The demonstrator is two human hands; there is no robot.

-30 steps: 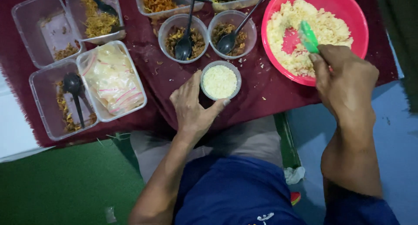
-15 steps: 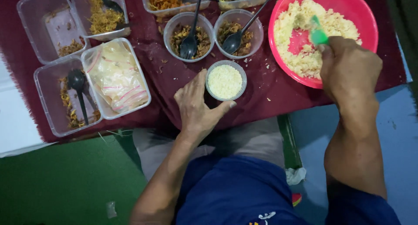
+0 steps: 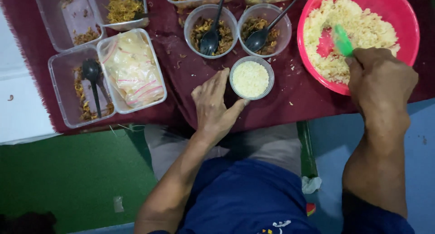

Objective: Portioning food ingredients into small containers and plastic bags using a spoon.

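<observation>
Far left: clear tubs [image 3: 81, 91], bag-filled tub [image 3: 131, 68]. Centre: left hand [image 3: 213, 109] spread, fingers apart, cradling small rice cup [image 3: 251, 77]; light, thin-walled, best gripped round rim. Right: right hand [image 3: 380, 77] clamped on green spoon [image 3: 342, 39], probably plastic, in pink bowl [image 3: 403, 16].

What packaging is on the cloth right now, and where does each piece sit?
Bag stack: clear plastic bags with pink stripes, in a clear rectangular tub at left.
Small round cup: clear plastic, filled with white rice, at the left hand.
No labels, signs or screens in view.
</observation>
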